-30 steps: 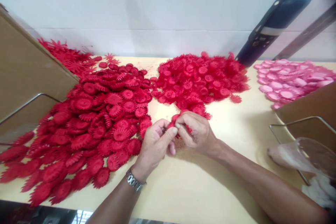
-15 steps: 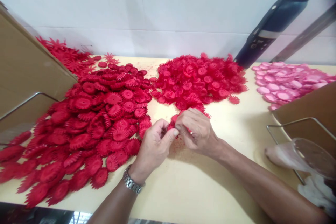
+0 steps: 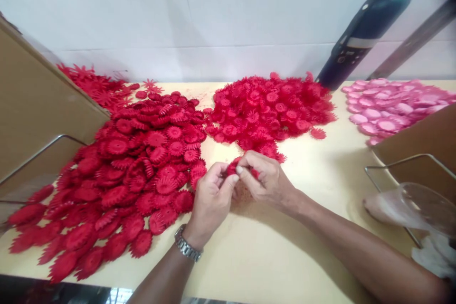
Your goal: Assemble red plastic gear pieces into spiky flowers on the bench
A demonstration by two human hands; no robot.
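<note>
Between my two hands is a small red fringed flower piece, mostly covered by the fingers. My left hand, with a metal watch on its wrist, pinches the piece from the left. Thumb and fingertips of my right hand close on it from the right. Beside my left hand spreads a large heap of red fringed discs. Just beyond the hands lies a second heap of red fringed pieces, its near end reaching close to my right knuckles.
Flat red star-shaped cutouts lie at the back left by a cardboard box. Pink discs sit at the back right behind another box. A clear plastic cup lies near a wire stand. A dark device leans against the wall.
The right-hand fingers have shifted on the red piece, the thumb now pressed on its front. Both hands stay together in nearly the same place. The view has shifted slightly.
</note>
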